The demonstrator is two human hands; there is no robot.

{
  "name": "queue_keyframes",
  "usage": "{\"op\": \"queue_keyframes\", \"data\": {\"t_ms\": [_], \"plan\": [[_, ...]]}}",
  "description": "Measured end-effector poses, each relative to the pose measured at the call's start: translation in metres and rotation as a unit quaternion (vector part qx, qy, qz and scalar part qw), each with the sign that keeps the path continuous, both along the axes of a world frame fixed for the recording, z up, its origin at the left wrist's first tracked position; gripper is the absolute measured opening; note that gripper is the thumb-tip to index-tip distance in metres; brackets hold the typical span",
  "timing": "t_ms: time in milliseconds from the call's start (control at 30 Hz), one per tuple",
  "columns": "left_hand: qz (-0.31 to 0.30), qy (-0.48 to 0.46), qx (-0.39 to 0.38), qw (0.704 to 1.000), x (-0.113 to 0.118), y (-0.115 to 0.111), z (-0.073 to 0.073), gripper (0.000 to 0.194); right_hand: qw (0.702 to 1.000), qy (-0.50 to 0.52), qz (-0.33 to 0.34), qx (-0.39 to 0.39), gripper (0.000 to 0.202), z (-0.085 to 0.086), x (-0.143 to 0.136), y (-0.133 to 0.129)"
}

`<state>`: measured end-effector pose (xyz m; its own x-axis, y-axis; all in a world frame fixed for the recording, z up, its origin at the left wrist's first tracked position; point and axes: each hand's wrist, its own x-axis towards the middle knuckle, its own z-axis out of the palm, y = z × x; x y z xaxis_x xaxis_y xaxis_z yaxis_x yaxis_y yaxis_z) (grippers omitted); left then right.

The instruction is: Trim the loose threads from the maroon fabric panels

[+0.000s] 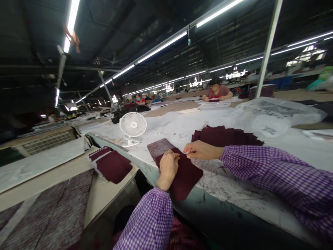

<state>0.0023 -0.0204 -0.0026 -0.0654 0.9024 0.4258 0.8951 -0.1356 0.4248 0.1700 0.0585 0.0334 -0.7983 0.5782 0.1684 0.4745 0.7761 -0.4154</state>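
A dark maroon fabric piece [186, 177] lies at the near edge of the white-covered table, its front corner hanging over the edge. At its far left end shows a speckled grey-maroon section [159, 147]. My left hand [169, 166] rests on the fabric with fingers bent and pressed together; what they pinch, if anything, is too small to make out. Just right of it, my right hand [201, 150] is over the fabric's right edge, thumb and forefinger curled with a gap between them. Behind my right hand lies a fanned pile of maroon pieces [223, 135].
A small white fan [133, 125] stands at the left of the table [166, 125]. Maroon pieces [114, 166] lie on a lower surface to the left. A clear plastic bag [275, 113] is at the right. A person [217, 92] sits across the tables.
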Motion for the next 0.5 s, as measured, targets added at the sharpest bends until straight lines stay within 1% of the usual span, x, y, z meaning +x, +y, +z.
{"op": "queue_keyframes", "data": {"t_ms": [67,233,367,433,500], "plan": [[-0.004,0.016,0.005,1.0,0.0,0.0,-0.002,0.02,0.999,0.013,0.005,0.03,0.019,-0.005,0.002,-0.003],[-0.018,0.02,0.025,0.999,0.0,-0.002,-0.003,0.022,0.996,0.028,0.024,0.078,0.016,-0.015,-0.001,-0.003],[-0.028,0.045,0.035,0.998,0.001,-0.004,-0.004,0.024,0.996,0.035,0.037,0.075,0.017,-0.016,0.0,0.001],[-0.03,0.071,0.034,0.996,0.002,-0.005,-0.004,0.026,0.996,0.036,0.049,0.066,0.018,-0.016,0.001,0.003],[-0.031,0.102,0.032,0.994,0.003,-0.005,-0.003,0.028,0.996,0.042,0.043,0.066,0.018,-0.016,0.001,0.004]]}}
